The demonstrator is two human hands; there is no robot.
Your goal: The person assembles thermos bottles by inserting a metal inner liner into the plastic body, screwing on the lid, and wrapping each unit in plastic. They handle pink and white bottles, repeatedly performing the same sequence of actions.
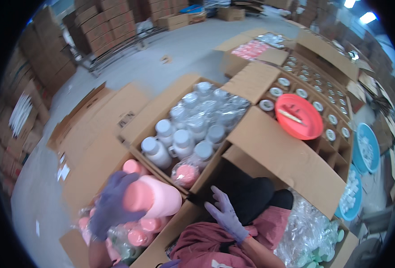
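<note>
My left hand [110, 207], in a purple glove, is closed round a large pink bottle [165, 196] with a salmon-pink cap, tilted on its side over a carton. Below it lie more pink bottles [139, 236], some in clear plastic wrap. My right hand [226, 215], gloved as well, holds nothing; its fingers are spread above my lap, near the carton's edge. Ahead stands an open carton of white bottles [182, 142] with grey-white caps, several under clear film. One wrapped bottle with a pink cap [186, 175] sits in that carton's near corner.
At right, a divided carton [336, 154] holds capped jars, with a red plastic basin [301, 117] on top. Blue tubs [365, 147] of small white pieces stand beyond. Clear wrap and green-capped items [318, 250] fill a carton near my right. Cardboard stacks [110, 27] line the back.
</note>
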